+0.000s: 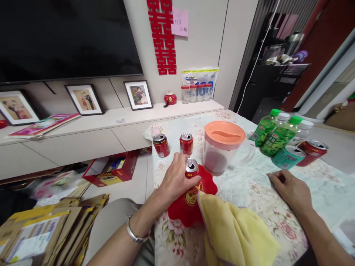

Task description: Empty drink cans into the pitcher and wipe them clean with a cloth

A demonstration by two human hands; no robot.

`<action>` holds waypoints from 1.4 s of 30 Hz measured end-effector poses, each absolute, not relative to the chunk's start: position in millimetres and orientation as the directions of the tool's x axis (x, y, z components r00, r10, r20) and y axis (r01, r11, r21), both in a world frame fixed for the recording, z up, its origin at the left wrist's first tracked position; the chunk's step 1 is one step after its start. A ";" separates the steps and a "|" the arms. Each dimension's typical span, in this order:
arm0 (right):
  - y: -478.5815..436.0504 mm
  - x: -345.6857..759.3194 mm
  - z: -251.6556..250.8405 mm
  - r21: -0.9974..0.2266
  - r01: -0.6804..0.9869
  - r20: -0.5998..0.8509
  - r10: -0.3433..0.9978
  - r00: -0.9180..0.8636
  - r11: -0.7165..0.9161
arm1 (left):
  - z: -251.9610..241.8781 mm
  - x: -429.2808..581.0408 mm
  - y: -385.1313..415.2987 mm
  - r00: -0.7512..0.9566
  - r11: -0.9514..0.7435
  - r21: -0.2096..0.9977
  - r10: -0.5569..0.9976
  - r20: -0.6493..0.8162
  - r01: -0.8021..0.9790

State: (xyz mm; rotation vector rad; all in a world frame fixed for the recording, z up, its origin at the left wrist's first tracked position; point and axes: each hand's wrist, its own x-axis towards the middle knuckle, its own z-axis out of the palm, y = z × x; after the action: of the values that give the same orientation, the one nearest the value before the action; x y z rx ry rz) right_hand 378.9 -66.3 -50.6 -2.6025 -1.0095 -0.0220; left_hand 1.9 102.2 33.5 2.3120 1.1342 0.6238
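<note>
My left hand [176, 177] is wrapped round a red drink can [192, 169], thumb in front and fingers on its far left side. That can stands upright at the back of a red scalloped plate [180, 214] with a gold design. Behind it are two more upright red cans, one at the left [161, 146] and one nearer the middle [186, 143]. A yellow cloth [235, 229] covers the plate's right edge. My right hand [292, 188] rests on the flowered tablecloth [257, 184], its fingers curled together with nothing visible in them.
A clear pitcher [213, 157] with an orange lid stands behind the plate. Green bottles [279, 136], a teal can [288, 157] and another red can [313, 151] group at the right. Folded cardboard [63, 225] and a red box [111, 170] lie on the floor at left.
</note>
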 end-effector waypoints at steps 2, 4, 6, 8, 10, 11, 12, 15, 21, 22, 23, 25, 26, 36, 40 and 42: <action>-66.4 379.0 -53.1 -0.312 0.651 0.157 0.639 0.753 -0.692 | 35.4 1.1 106.9 0.595 -0.538 0.636 0.789 0.151 0.553; -66.4 379.4 -55.3 -0.315 0.648 0.173 0.629 0.757 -0.693 | 37.6 -1.7 112.6 0.646 -0.529 0.694 0.754 0.120 0.488; -66.5 379.6 -56.4 -0.318 0.649 0.187 0.626 0.757 -0.691 | 38.9 -6.5 118.3 0.695 -0.504 0.754 0.713 0.088 0.422; -66.7 379.0 -56.3 -0.320 0.652 0.200 0.623 0.756 -0.688 | 38.0 -12.4 122.6 0.727 -0.458 0.807 0.684 0.052 0.373; -66.8 377.6 -55.2 -0.322 0.655 0.211 0.622 0.754 -0.684 | 34.6 -17.8 124.6 0.744 -0.397 0.854 0.668 0.017 0.336; -66.9 376.5 -54.5 -0.323 0.657 0.215 0.623 0.752 -0.681 | 32.3 -19.9 124.8 0.748 -0.365 0.874 0.664 0.002 0.322; -67.0 375.3 -53.7 -0.324 0.660 0.217 0.626 0.749 -0.677 | 29.8 -21.7 124.4 0.751 -0.336 0.889 0.660 -0.012 0.309; -67.3 370.3 -51.0 -0.329 0.668 0.215 0.636 0.741 -0.668 | 23.8 -24.7 121.8 0.746 -0.281 0.917 0.665 -0.026 0.283; -71.2 351.3 -47.3 -0.369 0.648 0.189 0.629 0.754 -0.666 | 20.1 -26.8 119.4 0.693 -0.244 0.937 0.721 0.004 0.249; -72.8 346.4 -46.9 -0.384 0.642 0.179 0.628 0.757 -0.664 | 19.5 -26.7 119.6 0.685 -0.244 0.938 0.729 0.008 0.248; -74.5 341.1 -46.5 -0.400 0.635 0.166 0.629 0.760 -0.661 | 18.8 -26.5 119.9 0.673 -0.246 0.937 0.739 0.017 0.247; -78.1 329.7 -45.7 -0.434 0.622 0.139 0.633 0.761 -0.652 | 16.9 -25.6 120.6 0.652 -0.267 0.933 0.757 0.047 0.243; -79.7 324.0 -45.2 -0.451 0.617 0.127 0.638 0.759 -0.645 | 15.8 -25.0 120.9 0.644 -0.281 0.930 0.763 0.065 0.238; -72.6 271.6 -33.6 -0.686 0.585 0.023 0.791 0.611 -0.432 | 7.1 -20.3 121.7 0.624 -0.320 0.924 0.772 0.126 0.210; -76.5 235.1 -13.5 -0.763 0.596 -0.016 0.930 0.368 -0.249 | 5.8 -21.1 121.7 0.631 -0.310 0.931 0.766 0.126 0.190; -81.0 217.2 -5.5 -0.767 0.629 0.012 0.978 0.210 -0.126 | 6.2 -21.8 121.6 0.643 -0.291 0.940 0.758 0.113 0.178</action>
State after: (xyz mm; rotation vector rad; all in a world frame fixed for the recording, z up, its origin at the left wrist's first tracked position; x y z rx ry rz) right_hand 217.2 -81.0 -5.5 -1.8368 -1.4922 0.6842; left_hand -21.8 121.6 6.2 1.8101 0.7509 0.6884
